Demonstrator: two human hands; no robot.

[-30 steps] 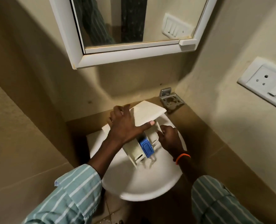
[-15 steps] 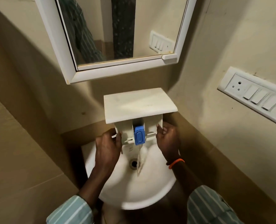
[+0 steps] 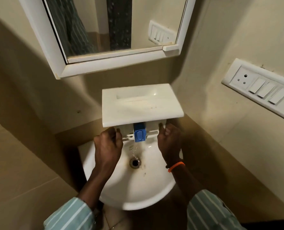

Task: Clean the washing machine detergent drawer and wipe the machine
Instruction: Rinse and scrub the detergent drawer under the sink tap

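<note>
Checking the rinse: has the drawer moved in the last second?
Yes. The drawer came up off the sink, now tipped upright above the drain.

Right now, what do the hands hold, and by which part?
Both hold the detergent drawer over the sink: the left hand grips its left side, the right hand its right side, below the front panel.

White detergent drawer (image 3: 141, 103) with a bright blue insert (image 3: 139, 134), over a white basin (image 3: 154, 183) stained brownish around a grey metal drain (image 3: 135, 163). Pale green sleeves (image 3: 211, 211) with white stripes. Orange band (image 3: 176, 166) on the right wrist. White-framed mirror (image 3: 104, 67) and white switch plate (image 3: 261, 90) on beige walls; darker tan tile (image 3: 18, 163) below.
</note>
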